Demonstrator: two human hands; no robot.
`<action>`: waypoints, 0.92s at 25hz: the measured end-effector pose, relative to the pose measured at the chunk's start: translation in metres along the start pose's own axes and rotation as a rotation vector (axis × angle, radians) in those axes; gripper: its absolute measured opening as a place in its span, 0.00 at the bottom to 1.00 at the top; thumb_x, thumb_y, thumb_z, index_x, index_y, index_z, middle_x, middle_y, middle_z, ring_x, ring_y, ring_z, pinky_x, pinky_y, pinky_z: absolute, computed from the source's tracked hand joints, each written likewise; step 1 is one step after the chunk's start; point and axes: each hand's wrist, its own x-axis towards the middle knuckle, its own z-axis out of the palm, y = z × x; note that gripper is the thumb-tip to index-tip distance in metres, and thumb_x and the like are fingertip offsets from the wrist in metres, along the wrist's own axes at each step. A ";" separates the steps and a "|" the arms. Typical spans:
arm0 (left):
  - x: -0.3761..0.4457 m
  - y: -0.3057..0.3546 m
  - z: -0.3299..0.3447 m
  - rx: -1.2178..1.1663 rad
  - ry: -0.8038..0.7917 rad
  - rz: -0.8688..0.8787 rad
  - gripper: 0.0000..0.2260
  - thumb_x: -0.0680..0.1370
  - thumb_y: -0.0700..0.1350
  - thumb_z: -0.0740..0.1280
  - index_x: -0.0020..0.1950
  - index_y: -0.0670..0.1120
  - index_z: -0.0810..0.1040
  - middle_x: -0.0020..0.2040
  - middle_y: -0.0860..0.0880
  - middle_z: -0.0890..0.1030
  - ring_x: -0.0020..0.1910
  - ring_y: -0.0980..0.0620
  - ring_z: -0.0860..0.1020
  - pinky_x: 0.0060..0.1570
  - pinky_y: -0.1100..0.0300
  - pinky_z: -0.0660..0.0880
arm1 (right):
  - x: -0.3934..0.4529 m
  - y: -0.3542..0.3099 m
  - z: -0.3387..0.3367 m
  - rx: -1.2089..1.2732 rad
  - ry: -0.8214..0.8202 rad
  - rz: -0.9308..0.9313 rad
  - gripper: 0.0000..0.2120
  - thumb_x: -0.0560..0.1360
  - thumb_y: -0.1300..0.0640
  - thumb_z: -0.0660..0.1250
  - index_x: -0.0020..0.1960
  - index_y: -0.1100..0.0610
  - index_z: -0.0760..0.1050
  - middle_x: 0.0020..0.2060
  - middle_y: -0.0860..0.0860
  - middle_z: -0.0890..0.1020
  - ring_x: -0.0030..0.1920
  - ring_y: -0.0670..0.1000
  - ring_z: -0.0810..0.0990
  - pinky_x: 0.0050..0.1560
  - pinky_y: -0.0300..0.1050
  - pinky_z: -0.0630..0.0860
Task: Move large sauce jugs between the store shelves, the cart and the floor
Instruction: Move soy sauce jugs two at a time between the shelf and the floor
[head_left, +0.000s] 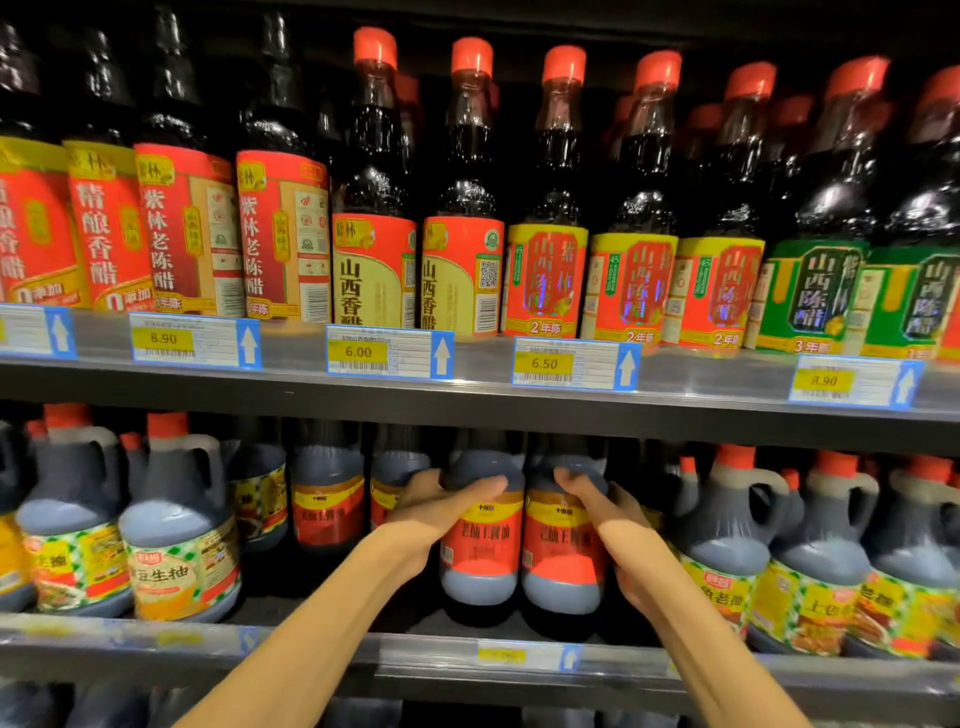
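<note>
**Hands on two red-label jugs, lower shelf**

Labels dominate the view. On the upper shelf (467, 400) stand tall dark bottles with red caps: the leftmost read 精酿香醋 (106, 228), next come two reading 紫林老陈醋 (283, 234), then two reading 山西香醋 (371, 265). Further right are yellow-and-red labels marked 2年陈 (545, 280) and green labels marked 3年陈 (810, 296). Price tags clipped to the shelf edge, each with a white arrow on blue, show 8.90 (163, 339), 6.00 (358, 352), 6.50 (544, 363) and, blurred, 8.90 (823, 381).

On the lower shelf (311, 649), two dark sauce jugs with red and yellow labels stand side by side, touching, at the middle. Their label text is too blurred to read surely. The left hand (431, 512) wraps the left jug (483, 525), fingers curled over its shoulder from the left side. The right hand (613, 519) grips the right jug (563, 540), fingers hooked over its shoulder, palm against its right flank. Both jugs sit upright on the shelf.

To the left are handled jugs with orange caps and green-checked labels, one reading 生抽 (176, 566); similar handled jugs (727, 556) fill the right. Two more red-label jugs (327, 499) stand further back left of the hands. Shelving is dark metal with a clear plastic tag strip; a yellow tag (519, 656) below the jugs is unreadable.
</note>
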 end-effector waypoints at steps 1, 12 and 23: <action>0.001 -0.006 -0.001 0.039 0.000 0.020 0.27 0.59 0.54 0.85 0.53 0.44 0.85 0.50 0.45 0.88 0.50 0.47 0.86 0.58 0.46 0.81 | 0.001 0.006 0.001 -0.008 0.012 -0.027 0.24 0.70 0.49 0.79 0.62 0.57 0.79 0.49 0.55 0.88 0.48 0.54 0.88 0.49 0.52 0.84; 0.008 -0.033 -0.015 0.188 -0.149 0.076 0.33 0.66 0.47 0.83 0.69 0.51 0.76 0.61 0.54 0.84 0.62 0.55 0.81 0.67 0.47 0.76 | 0.003 0.036 -0.014 0.104 -0.117 -0.063 0.34 0.61 0.48 0.81 0.65 0.53 0.77 0.55 0.52 0.87 0.56 0.53 0.86 0.56 0.50 0.79; -0.019 -0.041 0.018 0.225 0.275 0.104 0.43 0.57 0.71 0.77 0.67 0.51 0.77 0.59 0.56 0.84 0.59 0.56 0.81 0.63 0.50 0.78 | -0.030 0.037 0.001 0.028 0.113 -0.146 0.38 0.68 0.50 0.81 0.73 0.52 0.68 0.61 0.47 0.82 0.58 0.46 0.83 0.59 0.48 0.80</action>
